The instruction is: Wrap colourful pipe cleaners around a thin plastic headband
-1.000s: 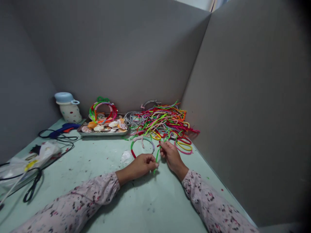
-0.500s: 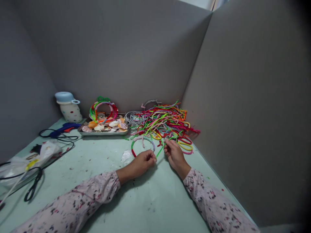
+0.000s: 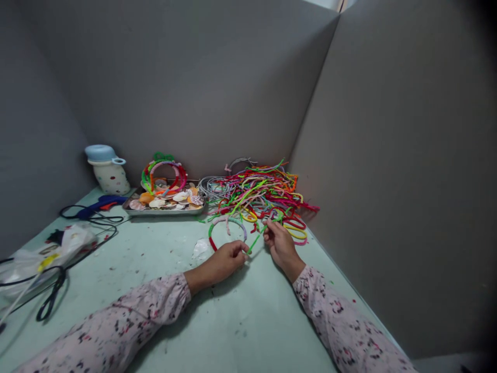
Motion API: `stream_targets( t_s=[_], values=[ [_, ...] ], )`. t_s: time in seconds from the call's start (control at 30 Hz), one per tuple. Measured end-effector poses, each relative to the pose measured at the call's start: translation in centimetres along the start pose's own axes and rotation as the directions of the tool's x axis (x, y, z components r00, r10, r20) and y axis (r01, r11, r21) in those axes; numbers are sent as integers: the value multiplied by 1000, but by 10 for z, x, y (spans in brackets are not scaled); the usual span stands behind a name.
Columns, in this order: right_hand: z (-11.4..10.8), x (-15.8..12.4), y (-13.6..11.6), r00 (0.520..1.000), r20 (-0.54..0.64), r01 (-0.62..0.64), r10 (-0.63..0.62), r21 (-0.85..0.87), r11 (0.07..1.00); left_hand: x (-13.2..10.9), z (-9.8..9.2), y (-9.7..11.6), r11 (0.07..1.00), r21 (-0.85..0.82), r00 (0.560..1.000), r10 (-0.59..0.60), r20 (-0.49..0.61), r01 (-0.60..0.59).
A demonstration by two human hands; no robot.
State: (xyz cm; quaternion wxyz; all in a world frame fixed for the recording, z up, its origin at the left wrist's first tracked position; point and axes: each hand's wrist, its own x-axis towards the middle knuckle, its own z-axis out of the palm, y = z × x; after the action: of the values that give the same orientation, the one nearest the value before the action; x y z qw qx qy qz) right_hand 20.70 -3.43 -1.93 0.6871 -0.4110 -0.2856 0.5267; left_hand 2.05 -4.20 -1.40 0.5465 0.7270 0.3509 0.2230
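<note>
My left hand (image 3: 225,257) rests on the pale green table, fingers pinched on the near end of a headband (image 3: 227,228) wrapped in green, pink, purple and red fuzz. A bright green pipe cleaner (image 3: 257,239) runs from that pinch up to my right hand (image 3: 280,243), whose fingers are closed on it. Just beyond my right hand lies a heap of many-coloured pipe cleaners (image 3: 264,194).
A metal tray (image 3: 163,210) of seashells holds wrapped headbands (image 3: 165,173) at the back. Bare metal headbands (image 3: 212,187) lie beside it. A lidded jar (image 3: 106,168), blue glue gun (image 3: 99,204), plastic bag (image 3: 46,251) and black scissors (image 3: 50,298) sit left. Grey panels wall the table.
My right hand has moved away and rightward, drawing the green pipe cleaner taut and slanted. My left hand has stayed pinched at the headband's end.
</note>
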Motion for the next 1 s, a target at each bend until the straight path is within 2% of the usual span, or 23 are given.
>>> stream_targets(
  t_s=[0.17,0.27,0.37,0.5,0.6,0.7,0.83,1.0],
  values=[
    [-2,2,-2,999,21,-35,35,8,999,-4,-2,11,981,183,998,59,27,-63],
    [-2,4,-2,999,15,-46,46,28,999,-5,-2,13,971,223,996,84,39,-90],
    [-3,6,-1,999,3,-33,33,20,999,-5,-1,14,981,174,996,85,31,-89],
    [-7,10,0,1000,-10,-22,22,27,999,-5,1,12,997,15,997,72,-4,-72],
    [-9,11,1,1000,6,-25,25,58,998,-5,2,8,998,-60,998,27,57,-23],
    [-9,10,0,1000,21,-13,12,67,998,-7,1,6,999,-44,993,-3,121,8],
    [-6,7,-3,1000,14,24,-24,14,1000,-8,0,11,1000,-5,996,4,92,-3],
    [-4,6,-4,1000,21,6,-6,-10,1000,-10,0,19,999,-31,991,1,135,4]
  ],
)
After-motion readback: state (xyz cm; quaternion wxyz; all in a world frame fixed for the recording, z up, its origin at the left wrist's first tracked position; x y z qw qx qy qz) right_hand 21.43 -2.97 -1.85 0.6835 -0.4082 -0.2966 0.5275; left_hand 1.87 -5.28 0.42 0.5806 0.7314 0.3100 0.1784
